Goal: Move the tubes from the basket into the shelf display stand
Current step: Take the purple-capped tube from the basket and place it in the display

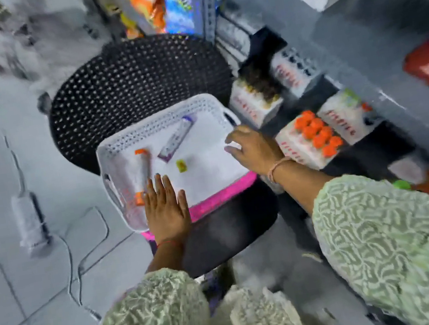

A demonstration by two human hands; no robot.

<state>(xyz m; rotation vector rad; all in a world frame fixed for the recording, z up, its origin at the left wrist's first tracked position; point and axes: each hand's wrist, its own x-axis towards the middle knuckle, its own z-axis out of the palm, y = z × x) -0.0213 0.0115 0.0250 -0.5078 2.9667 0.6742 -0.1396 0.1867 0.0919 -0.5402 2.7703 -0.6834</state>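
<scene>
A white perforated basket [154, 115] rests on a black chair seat. Inside lie an orange-capped tube [141, 171] at the left, a purple-ended tube [176, 138] in the middle and a small yellow-green piece [181, 165]. My left hand [165, 208] lies flat over the basket's near rim, fingers spread, holding nothing. Hovering at the basket's right edge, my right hand [253, 148] has its fingers loosely curled and looks empty. To the right, a white display box [294, 146] on the shelf holds several orange-capped tubes [318, 135].
A black mesh chair back [134, 82] rises behind the basket. A pink item [222, 196] sits under the basket's near edge. More white display boxes [344, 115] line the grey shelf at right. A white power strip [29, 218] and cables lie on the tiled floor at left.
</scene>
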